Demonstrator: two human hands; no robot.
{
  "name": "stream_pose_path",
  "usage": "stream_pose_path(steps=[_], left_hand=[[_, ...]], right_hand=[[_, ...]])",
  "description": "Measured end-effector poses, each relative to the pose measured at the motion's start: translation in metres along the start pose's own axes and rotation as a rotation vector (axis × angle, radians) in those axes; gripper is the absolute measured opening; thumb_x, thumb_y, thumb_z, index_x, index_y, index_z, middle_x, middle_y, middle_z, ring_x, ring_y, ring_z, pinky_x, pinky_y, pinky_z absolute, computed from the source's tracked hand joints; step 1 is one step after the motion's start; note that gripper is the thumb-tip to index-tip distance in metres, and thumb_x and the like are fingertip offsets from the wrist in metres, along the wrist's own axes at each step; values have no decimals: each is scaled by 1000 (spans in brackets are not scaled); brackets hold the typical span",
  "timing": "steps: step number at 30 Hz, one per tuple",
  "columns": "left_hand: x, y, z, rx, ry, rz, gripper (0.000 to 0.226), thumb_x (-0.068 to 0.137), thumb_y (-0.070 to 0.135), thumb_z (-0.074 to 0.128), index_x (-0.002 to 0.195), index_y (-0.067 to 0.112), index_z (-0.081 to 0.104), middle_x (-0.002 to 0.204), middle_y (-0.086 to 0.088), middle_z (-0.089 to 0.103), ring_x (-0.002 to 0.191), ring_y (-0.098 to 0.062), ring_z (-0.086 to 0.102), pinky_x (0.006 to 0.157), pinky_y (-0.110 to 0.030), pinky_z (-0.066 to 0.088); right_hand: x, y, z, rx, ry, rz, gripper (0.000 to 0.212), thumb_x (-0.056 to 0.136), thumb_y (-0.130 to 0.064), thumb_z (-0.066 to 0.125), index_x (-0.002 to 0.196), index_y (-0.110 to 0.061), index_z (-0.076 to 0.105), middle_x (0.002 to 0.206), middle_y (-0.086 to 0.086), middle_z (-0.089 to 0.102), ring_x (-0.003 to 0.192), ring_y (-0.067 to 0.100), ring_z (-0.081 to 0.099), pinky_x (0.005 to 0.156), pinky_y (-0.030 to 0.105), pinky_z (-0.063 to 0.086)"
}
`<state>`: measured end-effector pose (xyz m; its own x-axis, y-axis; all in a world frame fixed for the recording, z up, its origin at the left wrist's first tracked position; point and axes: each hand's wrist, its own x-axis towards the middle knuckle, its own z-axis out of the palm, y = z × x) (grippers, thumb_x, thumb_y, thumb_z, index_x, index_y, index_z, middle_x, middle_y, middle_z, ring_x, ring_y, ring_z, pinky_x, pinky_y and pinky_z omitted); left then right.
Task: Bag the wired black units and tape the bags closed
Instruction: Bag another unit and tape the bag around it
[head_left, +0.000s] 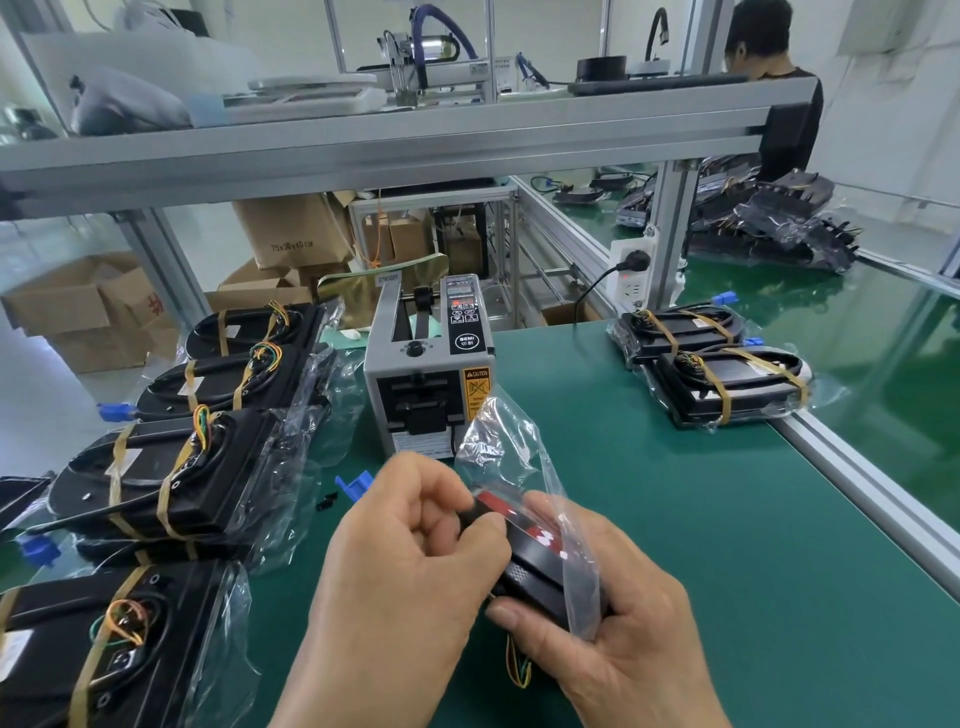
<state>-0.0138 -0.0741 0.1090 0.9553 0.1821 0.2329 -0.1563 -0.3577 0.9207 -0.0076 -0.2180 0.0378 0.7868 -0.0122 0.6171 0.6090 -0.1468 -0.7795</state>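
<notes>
Gripping a black unit (540, 571) half inside its bag (511, 441), both hands meet.

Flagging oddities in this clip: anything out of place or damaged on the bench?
A tiny black piece lies loose on the green mat beside a blue plug, front-left of the tape dispenser. Its origin cannot be told. Nothing else looks damaged or spilled.
</notes>
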Motion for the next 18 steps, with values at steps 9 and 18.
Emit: stream_pose_path(steps=[9, 18], left_hand=[[8, -6, 0, -71, -40, -26, 10, 81, 24, 69, 77, 30, 62, 46, 9, 45, 40, -4, 37, 42, -13, 33], [6, -10, 2, 14, -31, 20, 35, 57, 51, 79, 81, 38, 58, 46, 12, 36, 43, -5, 33, 48, -18, 35]], right_hand=[[-1, 1, 1, 18, 5, 18, 62, 72, -49, 81, 129, -34, 60, 121, -12, 68, 110, 10, 67, 86, 18, 54], [-4, 7, 4, 70, 18, 67, 62, 73, -49, 83, 129, -31, 61, 124, -5, 67, 110, 19, 68, 89, 38, 58]])
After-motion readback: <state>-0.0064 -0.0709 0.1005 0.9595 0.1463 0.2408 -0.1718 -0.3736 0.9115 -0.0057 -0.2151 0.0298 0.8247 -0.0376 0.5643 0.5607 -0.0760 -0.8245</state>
